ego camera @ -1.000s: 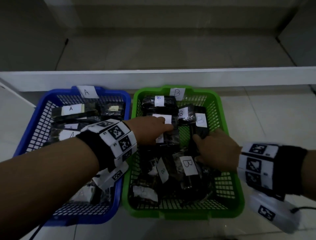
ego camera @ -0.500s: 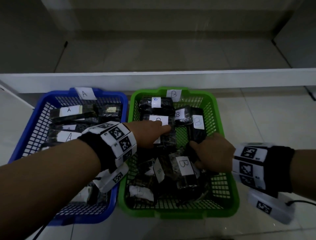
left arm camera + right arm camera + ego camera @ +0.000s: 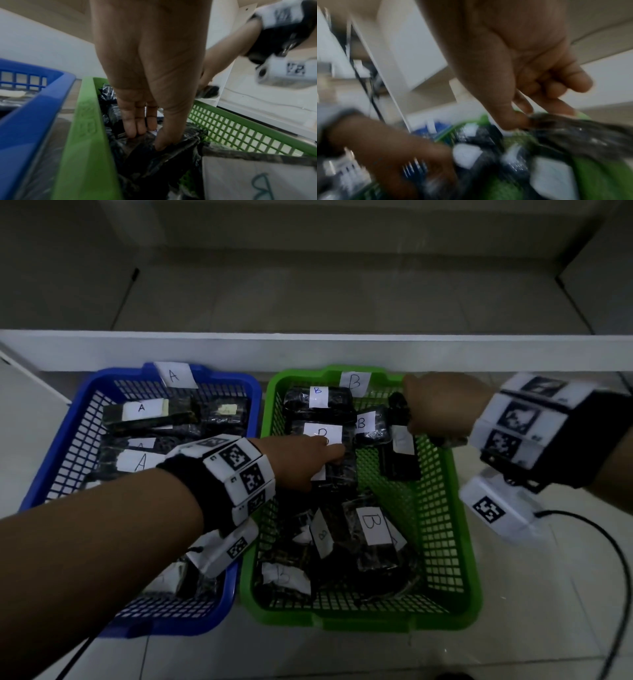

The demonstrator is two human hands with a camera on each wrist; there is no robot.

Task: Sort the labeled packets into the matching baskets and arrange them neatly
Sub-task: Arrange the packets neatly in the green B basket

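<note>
Setting: an indoor room, kind not certain | Floor: pale glossy tiles [image 3: 534, 628] are lying under everything | Far side: a low white ledge [image 3: 308, 350] is running left to right | Near: a blue basket [image 3: 246, 392] and a green basket [image 3: 459, 542] are sitting side by side | Lighting: dim

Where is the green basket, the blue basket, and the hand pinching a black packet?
green basket [image 3: 460, 546]: head view, on its right rim.
blue basket [image 3: 70, 440]: head view, on its left wall.
right hand [image 3: 442, 409]: head view, on its back.
</note>
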